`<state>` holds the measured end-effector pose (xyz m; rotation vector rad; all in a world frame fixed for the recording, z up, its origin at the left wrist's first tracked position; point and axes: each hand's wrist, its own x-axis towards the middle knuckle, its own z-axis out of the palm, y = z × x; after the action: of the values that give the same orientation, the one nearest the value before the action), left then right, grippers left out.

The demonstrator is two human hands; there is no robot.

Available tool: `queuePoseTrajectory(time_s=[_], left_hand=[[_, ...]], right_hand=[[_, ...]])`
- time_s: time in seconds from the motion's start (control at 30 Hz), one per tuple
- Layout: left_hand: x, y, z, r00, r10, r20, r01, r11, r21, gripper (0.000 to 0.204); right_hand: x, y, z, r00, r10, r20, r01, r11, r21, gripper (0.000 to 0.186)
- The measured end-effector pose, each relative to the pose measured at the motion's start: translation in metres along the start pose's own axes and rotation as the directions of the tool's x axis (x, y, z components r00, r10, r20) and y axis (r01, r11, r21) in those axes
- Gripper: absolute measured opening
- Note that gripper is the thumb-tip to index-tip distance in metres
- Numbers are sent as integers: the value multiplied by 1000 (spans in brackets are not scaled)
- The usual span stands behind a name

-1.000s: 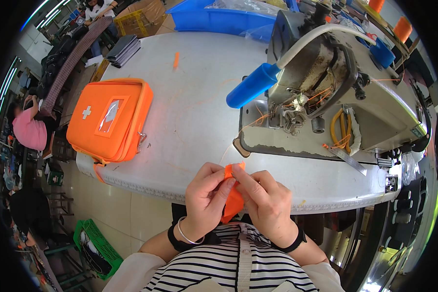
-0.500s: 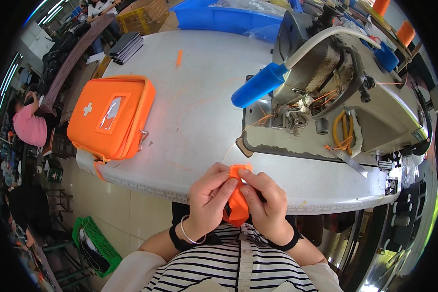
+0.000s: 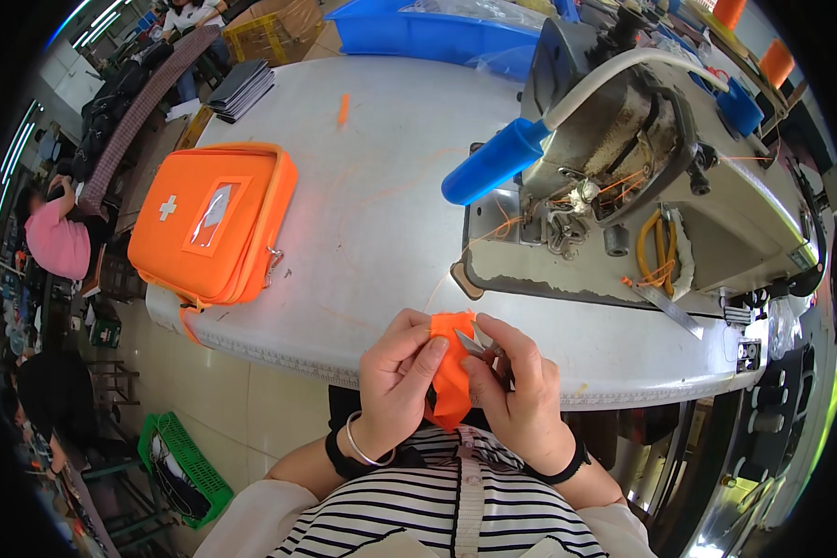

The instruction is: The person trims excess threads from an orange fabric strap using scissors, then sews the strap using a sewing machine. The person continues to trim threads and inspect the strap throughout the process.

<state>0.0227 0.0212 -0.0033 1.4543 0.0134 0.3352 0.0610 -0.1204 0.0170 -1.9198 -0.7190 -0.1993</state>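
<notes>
As hand pinches fabric, label (illegible, perhaps)

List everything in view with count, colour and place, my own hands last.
Fabric piece: one, orange, between both hands
Pointed metal tool: one, silver, in the right hand
Tabletop: one, whitish, centre
Zip case with cross: one, orange, tabletop's left
Small strip: one, orange, tabletop's far part
Sewing machine: one, greyish, right
Blue cylinder: one, on a pale neck before the machine
Plastic tray: one, blue, far edge
Thread spools: two visible, orange, upper right
Basket: one, green, floor, lower left
Co-workers: two visible, pink and white tops, left
Rim clutter: too small to name
Left hand: one, bare, lower centre
Right hand: one, bare, beside it
</notes>
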Motion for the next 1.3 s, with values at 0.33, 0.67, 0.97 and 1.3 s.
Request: queuePoseTrajectory(time_s=[0.33,0.67,0.97,1.3], left_hand=[[0,7,5,1000,-18,-22,19,1000,22,22],[-1,3,1,999,36,-3,-36,998,50,21],[0,13,1,994,104,10,-103,958,268,20],[2,9,2,996,85,20,-87,977,194,17]], right_hand=[[1,-1,-2,998,-67,6,67,992,-111,38],[0,-1,-1,997,-75,-23,72,988,-134,38],[1,0,-2,995,-102,-9,98,974,-203,42],[-2,5,4,998,-61,31,64,994,-84,43]])
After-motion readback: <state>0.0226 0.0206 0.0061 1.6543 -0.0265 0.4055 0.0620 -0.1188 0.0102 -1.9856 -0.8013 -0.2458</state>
